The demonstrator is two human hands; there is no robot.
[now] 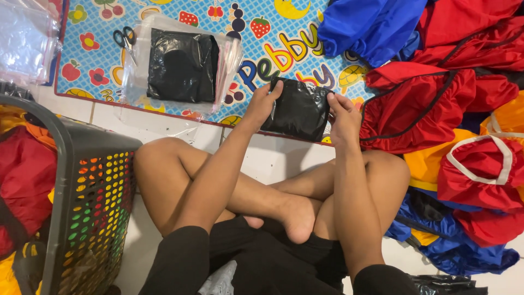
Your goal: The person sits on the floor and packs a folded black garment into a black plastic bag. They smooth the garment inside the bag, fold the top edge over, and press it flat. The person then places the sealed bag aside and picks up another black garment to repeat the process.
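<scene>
A white tiled floor (273,158) carries a colourful play mat (284,38) bearing scissors (124,37) and a bagged black garment (183,65), a grey laundry basket (82,207), and heaped red, blue and yellow garments (453,109).

I log bright, even indoor light; glare on clear plastic bags (24,38); soft shadows under my legs; sharp focus.

A colourful play mat (164,11) with fruit and flower prints covers the tiled floor (273,158). On it lie scissors (124,38) beside a stack of clear bags (183,65) with black folded pieces inside. A grey perforated basket (87,213) stands at the left. Red, blue and yellow garments (464,109) pile up at the right.
</scene>
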